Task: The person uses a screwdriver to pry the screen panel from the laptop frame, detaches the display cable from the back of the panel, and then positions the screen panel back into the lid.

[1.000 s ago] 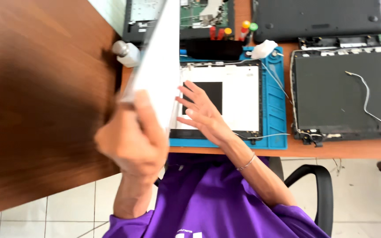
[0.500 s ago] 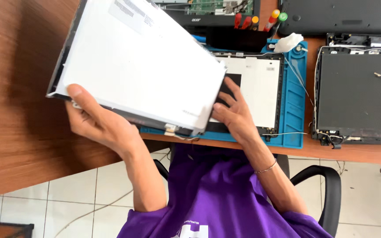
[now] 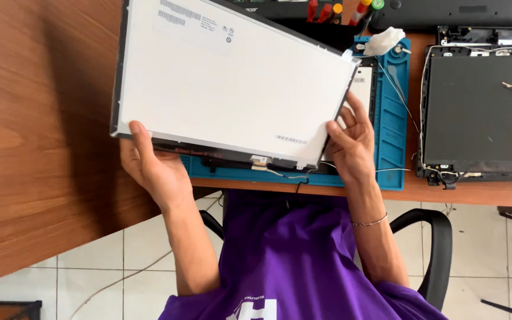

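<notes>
Above the wooden desk [image 3: 37, 136], seen from the head camera looking straight down, a person in a purple shirt [image 3: 303, 261] holds a thin rectangular laptop display panel [image 3: 226, 89], its plain white back facing up. The panel is lifted off the desk and tilted, its right corner lower than its left.

The left hand [image 3: 155, 169] grips the panel's lower left edge, thumb lying up over the white surface and fingers hidden beneath. The right hand [image 3: 351, 145] clasps the lower right corner, fingers spread along the edge. The hands are well apart, each closed on the panel.

Along the near edge runs a dark strip with a small connector, and a thin dark cable [image 3: 294, 176] hangs from about there; whether it joins the panel cannot be told. Small printed labels sit near the top and the lower right of the white back.

Under the panel lies a blue rubber work mat [image 3: 393, 112], with a dark frame partly visible on it. To the right rests a black laptop lid shell [image 3: 481, 115], emptied, with loose white wires crossing it. Coloured screwdriver handles [image 3: 339, 10] stand at the far edge.

Judging by this, the panel is already free of any housing; seating and connecting it remain.
</notes>
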